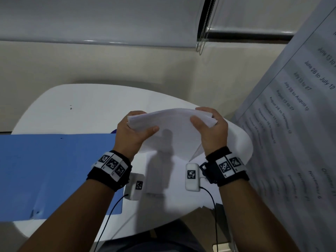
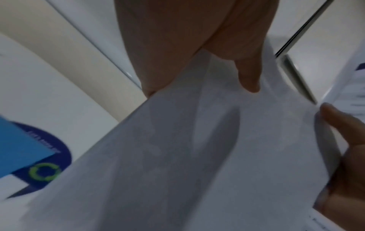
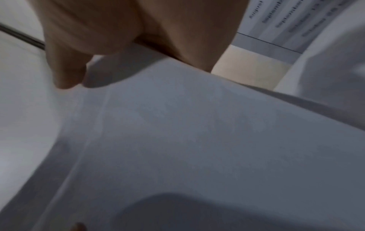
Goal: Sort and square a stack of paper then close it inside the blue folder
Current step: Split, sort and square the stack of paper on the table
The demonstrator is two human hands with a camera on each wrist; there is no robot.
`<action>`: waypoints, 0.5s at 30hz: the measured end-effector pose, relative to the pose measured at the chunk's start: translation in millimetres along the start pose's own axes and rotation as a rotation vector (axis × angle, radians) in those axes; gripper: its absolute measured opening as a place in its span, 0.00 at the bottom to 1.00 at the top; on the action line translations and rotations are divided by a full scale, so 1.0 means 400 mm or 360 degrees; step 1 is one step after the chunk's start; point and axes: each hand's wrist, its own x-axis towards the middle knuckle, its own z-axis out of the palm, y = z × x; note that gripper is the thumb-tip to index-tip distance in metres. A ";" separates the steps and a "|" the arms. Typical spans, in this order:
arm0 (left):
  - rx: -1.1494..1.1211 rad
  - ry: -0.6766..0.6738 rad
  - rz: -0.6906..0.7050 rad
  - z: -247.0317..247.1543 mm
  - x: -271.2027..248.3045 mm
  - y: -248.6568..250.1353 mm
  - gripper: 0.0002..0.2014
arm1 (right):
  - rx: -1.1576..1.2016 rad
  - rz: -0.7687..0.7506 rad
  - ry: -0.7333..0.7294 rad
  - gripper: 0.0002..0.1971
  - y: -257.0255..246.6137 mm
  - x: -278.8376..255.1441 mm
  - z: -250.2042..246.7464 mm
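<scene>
A stack of white paper is held up above the white table, its top edge bowed. My left hand grips its left edge, thumb on the near face. Gripping the right edge the same way is my right hand. The blue folder lies open flat on the table at the left. In the left wrist view the paper fills the frame under my left thumb, and a folder corner shows at the left. The right wrist view is mostly paper below my right thumb.
More white sheets lie on the table under the held stack, reaching its near edge. A large printed sheet with date lines hangs close on the right. A window blind runs along the wall behind the table.
</scene>
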 end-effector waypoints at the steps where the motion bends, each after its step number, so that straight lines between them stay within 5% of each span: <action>1: 0.0002 0.0004 -0.0005 0.000 -0.003 -0.004 0.27 | 0.0022 -0.0012 0.0048 0.09 -0.001 -0.002 0.006; 7: -0.0031 0.0046 -0.0090 -0.009 -0.010 -0.024 0.31 | 0.0197 -0.0151 0.0226 0.09 -0.047 0.019 0.052; 11: -0.0052 0.0126 -0.0127 -0.004 -0.007 -0.029 0.24 | 0.0128 -0.0148 0.0358 0.03 -0.028 0.021 0.045; 15: -0.0039 0.0055 -0.0152 0.009 0.005 -0.034 0.17 | 0.0129 -0.0028 0.0183 0.09 -0.011 0.023 0.026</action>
